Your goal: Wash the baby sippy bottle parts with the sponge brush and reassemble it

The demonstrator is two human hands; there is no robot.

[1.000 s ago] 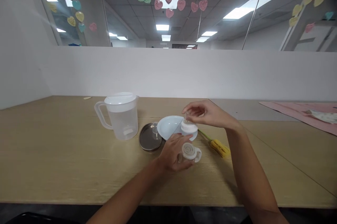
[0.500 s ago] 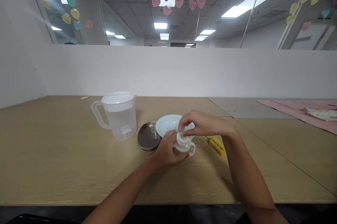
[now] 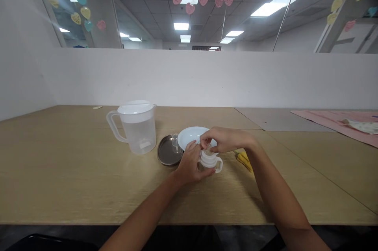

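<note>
A small clear baby bottle with a white handled collar [image 3: 211, 161] stands on the wooden table [image 3: 73, 172] in front of me. My left hand [image 3: 190, 164] is wrapped round its body from the left. My right hand [image 3: 226, 139] is pinched over its top, fingers closed on the teat and collar piece. Just behind the hands lies a white plate [image 3: 190, 136].
A clear lidded jug [image 3: 136, 127] with water stands to the left. A round metal lid [image 3: 169, 153] with a small clear piece on it lies beside the plate. A yellow sponge brush [image 3: 245, 159] lies to the right. A pink cloth [image 3: 342, 123] covers the far right.
My right hand came down from above the plate with the teat piece and now presses it onto the bottle. My left hand has kept its hold on the bottle.
</note>
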